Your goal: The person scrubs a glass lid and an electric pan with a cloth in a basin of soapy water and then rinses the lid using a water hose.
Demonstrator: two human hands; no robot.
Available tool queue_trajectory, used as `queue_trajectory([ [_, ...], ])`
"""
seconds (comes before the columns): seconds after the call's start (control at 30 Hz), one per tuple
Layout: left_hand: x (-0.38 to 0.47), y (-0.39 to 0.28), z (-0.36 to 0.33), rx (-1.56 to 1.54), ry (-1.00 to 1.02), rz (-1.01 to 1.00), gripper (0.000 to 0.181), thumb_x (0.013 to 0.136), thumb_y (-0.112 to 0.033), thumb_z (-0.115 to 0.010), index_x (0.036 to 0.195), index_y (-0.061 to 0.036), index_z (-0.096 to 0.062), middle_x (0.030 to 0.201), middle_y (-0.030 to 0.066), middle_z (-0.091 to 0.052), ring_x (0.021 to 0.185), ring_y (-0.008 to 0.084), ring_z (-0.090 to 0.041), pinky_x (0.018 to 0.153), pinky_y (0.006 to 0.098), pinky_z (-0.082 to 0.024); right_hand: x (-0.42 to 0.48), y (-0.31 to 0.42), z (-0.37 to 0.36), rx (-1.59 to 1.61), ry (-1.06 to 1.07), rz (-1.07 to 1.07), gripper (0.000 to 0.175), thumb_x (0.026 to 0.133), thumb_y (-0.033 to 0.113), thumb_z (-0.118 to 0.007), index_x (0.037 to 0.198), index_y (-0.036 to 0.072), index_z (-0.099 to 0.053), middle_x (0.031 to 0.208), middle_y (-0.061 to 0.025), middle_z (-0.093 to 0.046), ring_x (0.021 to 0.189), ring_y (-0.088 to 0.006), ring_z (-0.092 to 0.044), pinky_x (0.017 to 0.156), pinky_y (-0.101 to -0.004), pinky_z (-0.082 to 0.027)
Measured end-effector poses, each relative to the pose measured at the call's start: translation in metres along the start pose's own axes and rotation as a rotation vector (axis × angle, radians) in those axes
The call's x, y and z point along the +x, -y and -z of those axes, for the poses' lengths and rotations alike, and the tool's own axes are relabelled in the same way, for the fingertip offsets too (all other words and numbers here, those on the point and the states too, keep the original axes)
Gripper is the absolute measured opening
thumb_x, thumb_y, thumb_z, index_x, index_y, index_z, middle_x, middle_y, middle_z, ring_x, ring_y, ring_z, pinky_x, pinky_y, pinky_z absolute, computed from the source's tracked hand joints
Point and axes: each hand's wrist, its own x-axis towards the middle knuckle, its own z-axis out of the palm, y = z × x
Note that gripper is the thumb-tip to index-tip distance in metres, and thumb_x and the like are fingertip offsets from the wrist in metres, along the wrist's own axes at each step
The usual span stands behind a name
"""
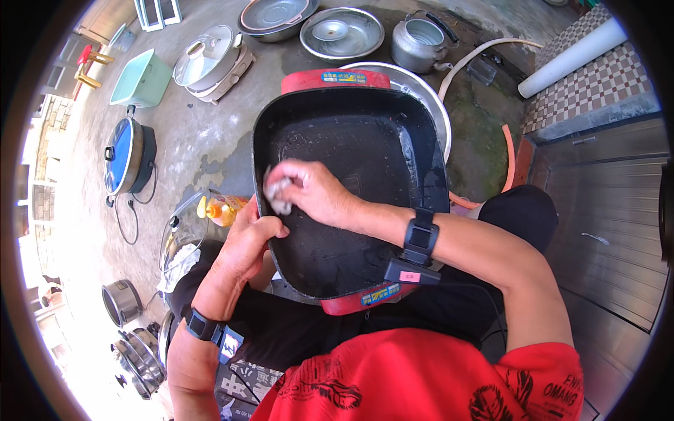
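A square black pan (347, 152) with red handles, likely an electric skillet, is tilted across my lap, its inside facing me. My left hand (251, 237) grips its left rim, thumb over the edge. Inside, my right hand (310, 187) holds a greyish-white scrubbing pad (280, 194) against the left wall; the hand is slightly blurred. Wet whitish streaks mark the pan's right inner wall. Behind the pan stands a wide metal basin (441, 116), mostly hidden. A yellow pump bottle (224, 209) is just beyond my left hand.
On the concrete floor stand a kettle (418, 44), a metal basin (363, 42), a lidded electric pot (208, 60), a mint-green bin (139, 79) and a blue-lidded pan (124, 155). A glass lid (181, 226) lies left. A hose (474, 58) curves near the tiled wall (590, 79).
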Motion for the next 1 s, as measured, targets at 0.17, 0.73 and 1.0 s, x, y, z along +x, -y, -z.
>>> queue_trajectory([
  [0.17, 0.0, -0.002, -0.005, -0.055, -0.004, 0.008, 0.051, 0.07, 0.004, -0.054, 0.121, -0.0005, -0.053, 0.099, 0.0038, -0.06, 0.089, 0.0117, -0.056, 0.081, 0.0247, -0.044, 0.03, 0.0, 0.004, 0.189, -0.315, 0.079, 0.02, 0.09, 0.005, -0.064, 0.109, -0.001, -0.064, 0.094, -0.0038, -0.068, 0.086, -0.0091, -0.063, 0.077, -0.0244, -0.051],
  [0.73, -0.003, -0.012, -0.001, -0.097, -0.046, -0.057, 0.038, 0.07, 0.001, -0.053, 0.108, -0.0002, -0.058, 0.09, 0.0031, -0.059, 0.082, 0.0129, -0.056, 0.075, 0.0257, -0.045, -0.011, 0.007, -0.009, -0.334, 0.085, 0.156, 0.01, 0.084, 0.001, -0.06, 0.093, 0.001, -0.064, 0.09, -0.0098, -0.063, 0.082, -0.0217, -0.066, 0.073, -0.0317, -0.052],
  [1.0, 0.002, -0.008, 0.001, 0.019, -0.112, -0.169, 0.044, 0.069, 0.001, -0.054, 0.113, -0.0011, -0.058, 0.091, 0.0024, -0.061, 0.08, 0.0112, -0.055, 0.072, 0.0239, -0.043, -0.024, 0.004, 0.073, -1.149, 0.411, 0.383, 0.007, 0.083, 0.009, -0.057, 0.084, 0.007, -0.063, 0.095, -0.0119, -0.059, 0.098, -0.0309, -0.06, 0.079, -0.0392, -0.052],
])
